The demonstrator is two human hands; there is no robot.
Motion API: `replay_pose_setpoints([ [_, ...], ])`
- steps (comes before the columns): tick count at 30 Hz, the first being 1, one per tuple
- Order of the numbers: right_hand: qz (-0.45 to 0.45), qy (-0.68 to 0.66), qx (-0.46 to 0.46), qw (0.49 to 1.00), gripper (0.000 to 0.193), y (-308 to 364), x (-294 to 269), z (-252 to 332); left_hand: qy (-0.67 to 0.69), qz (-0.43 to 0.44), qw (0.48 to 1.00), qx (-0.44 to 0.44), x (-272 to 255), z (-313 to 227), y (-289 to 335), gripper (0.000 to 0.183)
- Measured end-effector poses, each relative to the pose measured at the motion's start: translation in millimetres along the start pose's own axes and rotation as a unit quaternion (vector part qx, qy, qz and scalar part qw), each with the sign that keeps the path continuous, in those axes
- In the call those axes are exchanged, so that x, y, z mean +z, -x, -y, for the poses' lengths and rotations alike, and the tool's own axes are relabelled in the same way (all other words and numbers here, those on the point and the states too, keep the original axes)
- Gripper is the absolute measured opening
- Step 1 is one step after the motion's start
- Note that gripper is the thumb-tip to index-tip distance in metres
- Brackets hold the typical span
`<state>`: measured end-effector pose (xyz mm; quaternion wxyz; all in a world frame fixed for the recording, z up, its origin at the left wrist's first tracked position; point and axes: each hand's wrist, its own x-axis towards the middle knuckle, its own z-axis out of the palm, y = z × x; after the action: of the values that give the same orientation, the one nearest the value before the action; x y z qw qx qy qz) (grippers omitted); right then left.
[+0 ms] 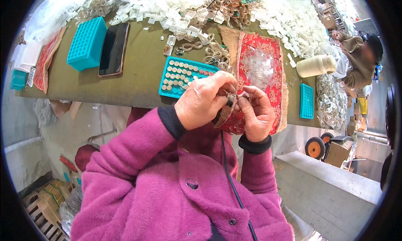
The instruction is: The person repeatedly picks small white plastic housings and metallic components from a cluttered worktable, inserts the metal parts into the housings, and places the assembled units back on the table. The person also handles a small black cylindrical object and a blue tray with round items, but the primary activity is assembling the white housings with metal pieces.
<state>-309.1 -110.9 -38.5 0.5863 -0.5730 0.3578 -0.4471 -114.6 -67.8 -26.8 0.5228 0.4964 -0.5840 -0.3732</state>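
My left hand point(205, 99) and my right hand point(257, 115) meet over the near part of a red floral cloth point(274, 84). Both are closed, thumbs and fingers pinched around a small piece with dark and shiny parts point(230, 100); the fingers cover most of it, so its kind cannot be made out. Just left of my left hand, and partly behind it, lies a teal tray point(165, 91) with rows of small round metal pieces point(181, 72). Small clear plastic bits point(257, 67) are piled on the cloth beyond my right hand.
Heaps of clear plastic pieces point(289, 25) cover the far table. Tangled beige cords point(217, 52) lie beyond the tray. Leftward are a phone point(114, 48) and a teal rack point(87, 43); rightward, a whitish jar point(316, 65) and another teal tray point(306, 101). A person point(360, 59) sits far right.
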Motion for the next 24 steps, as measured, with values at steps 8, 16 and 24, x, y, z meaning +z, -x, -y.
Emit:
replay_pose_setpoints([
  [8, 0.02, -0.006, 0.042, 0.999, 0.024, -1, -1, 1, -0.078, 0.005, 0.996, 0.041, -3, -1, -4, 0.034],
  [16, 0.004, -0.057, 0.065, 0.996, 0.021, -2, 2, 11, 0.176, 0.036, 0.971, -0.158, -2, -1, -3, 0.025],
  [24, 0.028, -0.028, 0.006, 0.999, 0.023, -3, 9, 11, 0.228, -0.019, 0.953, -0.198, -1, 0, -9, 0.032],
])
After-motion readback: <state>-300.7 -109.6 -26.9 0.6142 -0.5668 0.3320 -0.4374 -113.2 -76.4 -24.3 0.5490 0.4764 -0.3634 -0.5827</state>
